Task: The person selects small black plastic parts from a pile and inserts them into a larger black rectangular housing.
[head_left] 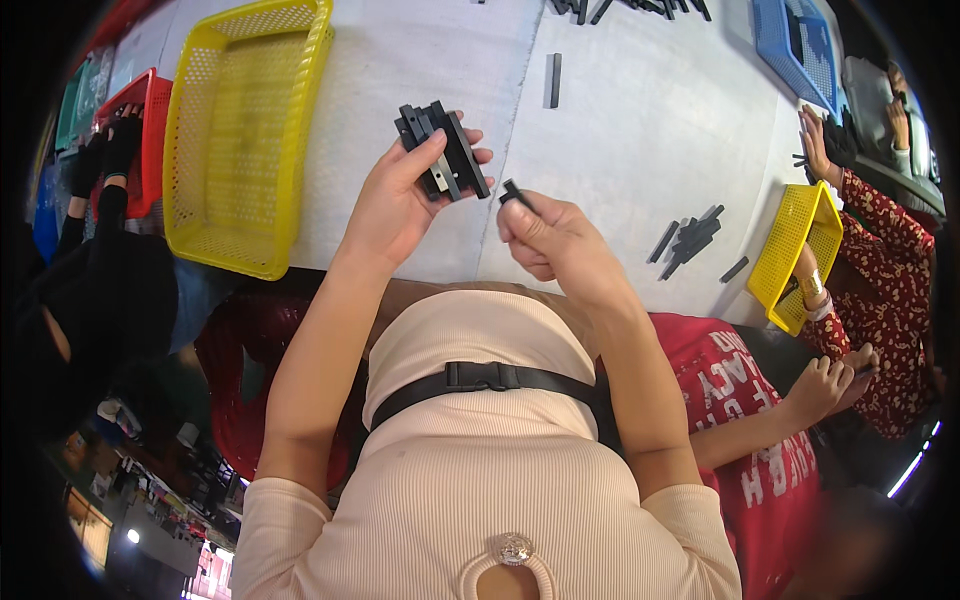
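Note:
My left hand is closed around a bundle of black bars, thin and straight, with the thumb lying across them. Small holes and a pale face show on some of the bars. Just to the right, my right hand pinches one short black bar between thumb and fingers; most of it is hidden in the grip. The two hands are close together but apart, above the white table near its front edge.
A yellow basket stands left of my hands. Loose black bars lie to the right, one bar ahead, more at the far edge. A blue basket and another yellow basket stand right. Co-workers sit on both sides.

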